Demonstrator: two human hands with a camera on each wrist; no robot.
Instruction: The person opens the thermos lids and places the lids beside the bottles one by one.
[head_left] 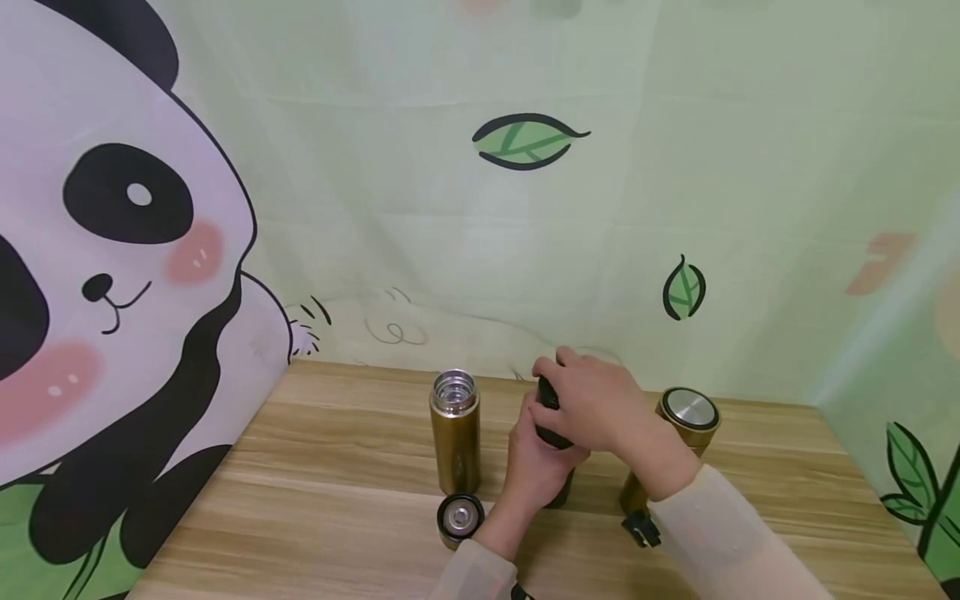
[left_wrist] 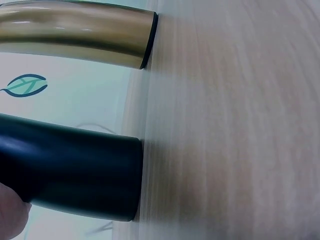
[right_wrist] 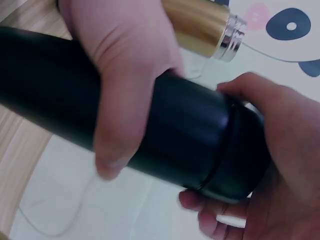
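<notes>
A black thermos flask [right_wrist: 185, 125] stands upright on the table between both hands, and its base [left_wrist: 115, 175] meets the tabletop in the left wrist view. My left hand [head_left: 536, 462] grips the flask's body, the thumb lying across it. Around the black lid [right_wrist: 237, 155] at the top curl the fingers of my right hand [head_left: 600, 400]. A thin seam separates lid and body in the right wrist view. To the left, a gold thermos [head_left: 457, 450] stands uncapped, showing its steel neck. Its likely lid [head_left: 460, 518] lies in front of it, inner side up.
Behind the right forearm stands another gold thermos [head_left: 688, 410], capped with a silver-topped lid and partly hidden. The wooden table [head_left: 337, 467] ends at a green backdrop [head_left: 375, 208] printed with leaves and a panda. A black strap piece [head_left: 642, 528] shows at the right wrist.
</notes>
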